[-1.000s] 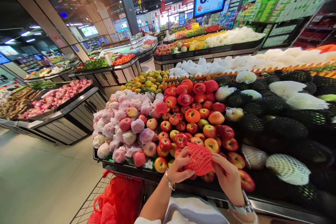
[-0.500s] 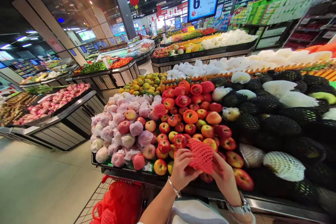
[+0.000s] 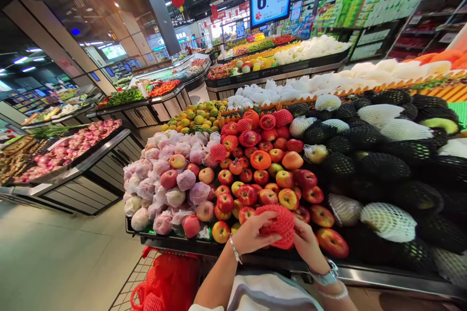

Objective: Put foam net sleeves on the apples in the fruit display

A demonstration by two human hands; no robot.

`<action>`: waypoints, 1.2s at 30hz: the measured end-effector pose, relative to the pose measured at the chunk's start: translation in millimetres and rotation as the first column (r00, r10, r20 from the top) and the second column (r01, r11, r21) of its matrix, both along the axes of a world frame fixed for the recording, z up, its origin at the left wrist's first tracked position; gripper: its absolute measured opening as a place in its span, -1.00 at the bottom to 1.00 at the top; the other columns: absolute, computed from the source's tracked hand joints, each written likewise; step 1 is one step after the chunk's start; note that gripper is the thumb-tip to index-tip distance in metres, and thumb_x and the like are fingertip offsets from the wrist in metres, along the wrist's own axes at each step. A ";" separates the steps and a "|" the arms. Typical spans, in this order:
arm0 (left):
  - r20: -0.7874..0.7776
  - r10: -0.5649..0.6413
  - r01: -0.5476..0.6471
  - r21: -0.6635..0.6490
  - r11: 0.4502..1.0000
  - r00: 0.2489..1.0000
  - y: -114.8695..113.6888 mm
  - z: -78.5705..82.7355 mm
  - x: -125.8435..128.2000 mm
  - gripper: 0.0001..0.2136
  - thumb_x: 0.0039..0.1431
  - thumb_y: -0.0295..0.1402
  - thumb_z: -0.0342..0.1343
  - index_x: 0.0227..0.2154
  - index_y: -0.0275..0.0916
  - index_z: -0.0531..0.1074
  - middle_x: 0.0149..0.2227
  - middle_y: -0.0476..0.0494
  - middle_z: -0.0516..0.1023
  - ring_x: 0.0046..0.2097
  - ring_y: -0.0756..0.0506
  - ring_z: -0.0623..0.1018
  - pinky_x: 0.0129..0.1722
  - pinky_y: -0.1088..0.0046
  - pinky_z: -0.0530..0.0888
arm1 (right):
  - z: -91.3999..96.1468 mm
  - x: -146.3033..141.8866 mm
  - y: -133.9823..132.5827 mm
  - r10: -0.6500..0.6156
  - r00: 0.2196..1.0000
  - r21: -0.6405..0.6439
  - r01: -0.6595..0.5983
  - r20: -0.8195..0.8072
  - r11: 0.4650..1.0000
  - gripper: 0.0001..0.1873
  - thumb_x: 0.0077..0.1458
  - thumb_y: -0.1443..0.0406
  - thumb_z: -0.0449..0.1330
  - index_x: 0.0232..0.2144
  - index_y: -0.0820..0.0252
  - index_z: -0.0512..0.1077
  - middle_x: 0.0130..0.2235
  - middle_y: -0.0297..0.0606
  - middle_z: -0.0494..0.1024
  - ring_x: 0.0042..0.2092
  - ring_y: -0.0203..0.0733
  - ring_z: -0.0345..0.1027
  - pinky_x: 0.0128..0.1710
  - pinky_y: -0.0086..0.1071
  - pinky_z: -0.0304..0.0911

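Left hand (image 3: 252,233) pinching one side of the red net (image 3: 282,226), right hand (image 3: 309,247) pinching the other, both over the front apples (image 3: 248,195) on the black-edged counter (image 3: 171,241)!

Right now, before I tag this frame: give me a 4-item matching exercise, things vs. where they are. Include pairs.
1 Nearest red foam net
2 Red onions
3 Price screen reading 6.98

4 Yellow-green fruit

A On a separate stand at picture left
B Behind the pale-wrapped fruit
C Between left hand and right hand
D Hanging overhead

Pairs: 1-C, 2-A, 3-D, 4-B
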State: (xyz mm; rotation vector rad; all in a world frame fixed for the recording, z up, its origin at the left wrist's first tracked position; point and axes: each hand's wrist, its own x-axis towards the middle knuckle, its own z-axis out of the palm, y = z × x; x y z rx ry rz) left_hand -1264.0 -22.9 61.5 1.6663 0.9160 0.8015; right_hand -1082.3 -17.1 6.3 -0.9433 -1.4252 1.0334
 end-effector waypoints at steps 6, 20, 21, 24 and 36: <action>-0.118 -0.102 0.116 0.121 0.986 0.988 11.3 5.1 3.8 -0.53 0.15 -0.11 0.19 0.06 -0.26 0.46 -0.19 -0.26 0.67 -0.17 -0.14 0.64 -0.10 0.38 0.53 | -16.9 18.4 -0.1 -0.063 0.991 -0.026 0.061 -0.114 0.998 -0.52 -0.18 -0.04 0.42 -0.23 0.08 0.59 -0.25 -0.15 0.68 -0.30 -0.06 0.59 -0.26 -0.26 0.55; -0.718 0.239 0.127 0.415 0.901 0.653 151.0 34.5 45.5 -0.53 0.21 -0.21 0.13 0.13 -0.31 0.33 0.11 -0.34 0.48 0.18 -0.29 0.39 0.21 0.13 0.28 | -55.5 58.0 5.1 -0.209 0.972 -0.053 0.205 -0.107 0.977 -0.53 -0.09 0.06 0.39 -0.13 0.10 0.50 -0.12 -0.10 0.65 -0.12 0.02 0.58 -0.11 -0.11 0.53; -0.730 0.242 0.130 0.413 0.902 0.639 170.1 29.3 58.9 -0.47 0.18 -0.21 0.17 0.16 -0.35 0.30 0.16 -0.40 0.42 0.23 -0.32 0.33 0.25 0.10 0.22 | -59.4 60.8 3.6 -0.238 0.967 -0.038 0.235 -0.094 0.971 -0.53 -0.07 0.04 0.38 -0.13 0.10 0.50 -0.13 -0.10 0.65 -0.13 0.02 0.58 -0.13 -0.12 0.53; -0.761 0.240 0.127 0.389 0.912 0.602 215.4 9.3 95.4 -0.32 0.05 -0.23 0.28 0.18 -0.46 0.24 0.29 -0.55 0.22 0.35 -0.42 0.13 0.33 0.00 0.02 | -67.9 71.2 -0.1 -0.301 0.952 -0.011 0.301 -0.053 0.954 -0.55 -0.02 0.02 0.33 -0.13 0.10 0.49 -0.17 -0.10 0.65 -0.17 0.00 0.59 -0.19 -0.15 0.55; -0.672 0.242 0.059 0.392 0.918 0.700 240.9 1.1 123.1 -0.37 -0.09 -0.16 0.37 0.03 -0.31 0.35 0.12 -0.36 0.49 0.30 -0.34 0.28 0.36 -0.10 -0.12 | -39.5 101.3 0.2 -0.285 0.958 -0.038 0.286 0.029 0.957 -0.54 -0.04 0.18 0.29 -0.05 0.13 0.46 -0.03 -0.07 0.60 0.02 0.07 0.50 0.04 -0.05 0.43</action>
